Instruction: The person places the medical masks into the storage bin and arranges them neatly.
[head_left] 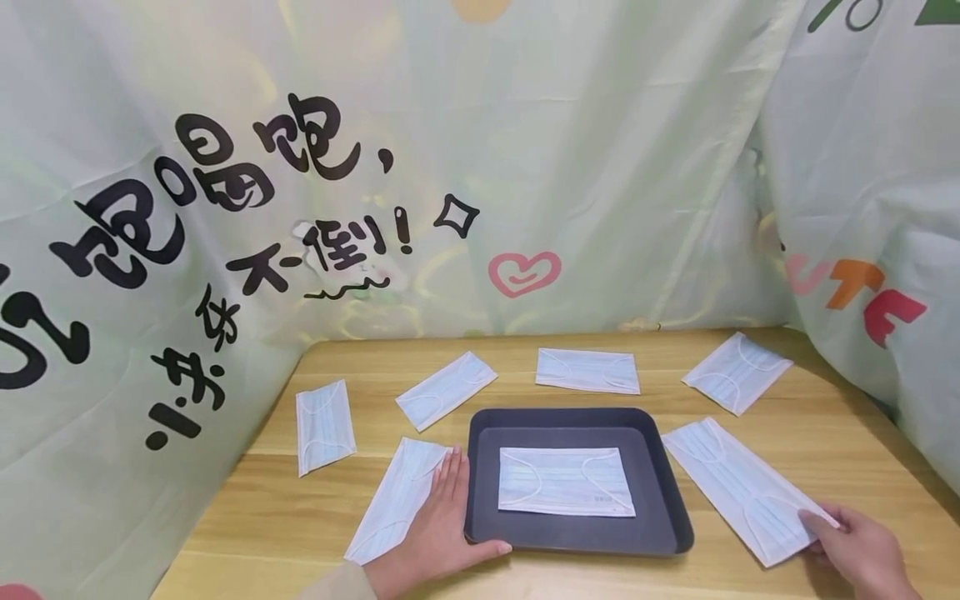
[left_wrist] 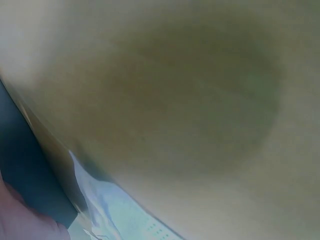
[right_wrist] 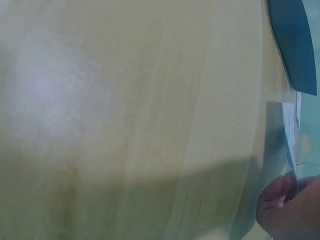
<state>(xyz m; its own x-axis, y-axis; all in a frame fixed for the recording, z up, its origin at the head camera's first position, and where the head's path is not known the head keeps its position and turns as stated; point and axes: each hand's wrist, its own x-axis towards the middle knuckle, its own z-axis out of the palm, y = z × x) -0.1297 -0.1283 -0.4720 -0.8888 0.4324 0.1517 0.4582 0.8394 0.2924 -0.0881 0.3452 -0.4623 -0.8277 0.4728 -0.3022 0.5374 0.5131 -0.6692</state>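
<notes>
Pale-blue, pleated rectangular face mask (head_left: 750,492), right of the shallow, dark-grey rectangular tray (head_left: 577,538): your right hand (head_left: 862,542) pinches its near corner. Your left hand (head_left: 442,529), fingers straight, lies against the tray's left edge. Held by one corner, the mask could droop and fold. The right-wrist view shows it edge-on, seemingly raised; the head view cannot confirm that.

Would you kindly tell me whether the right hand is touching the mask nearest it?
Touching: the head view shows the right hand pinching that mask by one end.
</notes>
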